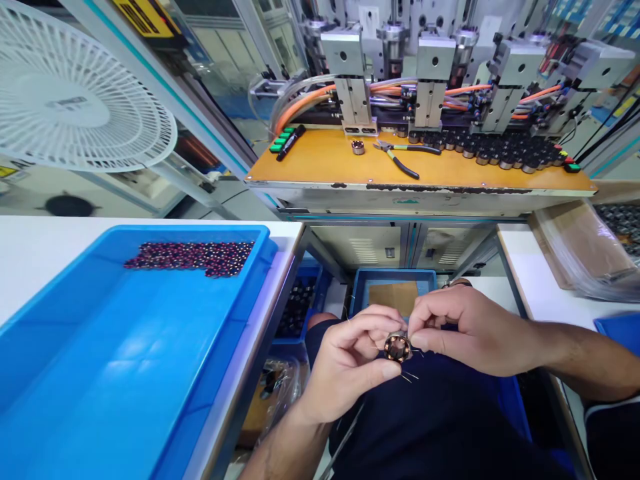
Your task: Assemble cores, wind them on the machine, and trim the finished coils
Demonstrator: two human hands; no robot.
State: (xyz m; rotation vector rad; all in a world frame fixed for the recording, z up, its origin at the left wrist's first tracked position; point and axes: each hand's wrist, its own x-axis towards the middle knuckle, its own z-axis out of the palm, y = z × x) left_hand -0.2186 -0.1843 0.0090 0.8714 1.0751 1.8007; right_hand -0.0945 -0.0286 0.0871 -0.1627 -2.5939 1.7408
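Note:
Between my fingertips is a small wound motor stator (397, 347) with copper coils and thin wire ends sticking out. My left hand (345, 365) holds its left side with thumb and fingers. My right hand (465, 331) pinches its upper right edge, and the fingertips seem to hold a fine wire end. Both hands are held above my dark lap. The back of the stator is hidden by my fingers.
A large blue tray (100, 347) at left holds a patch of dark wound stators (190, 259). Ahead, an orange machine bench (320, 157) carries pliers (400, 157) and rows of parts beneath pneumatic units. A white fan (75, 93) stands far left; a blue bin (393, 290) sits below the bench.

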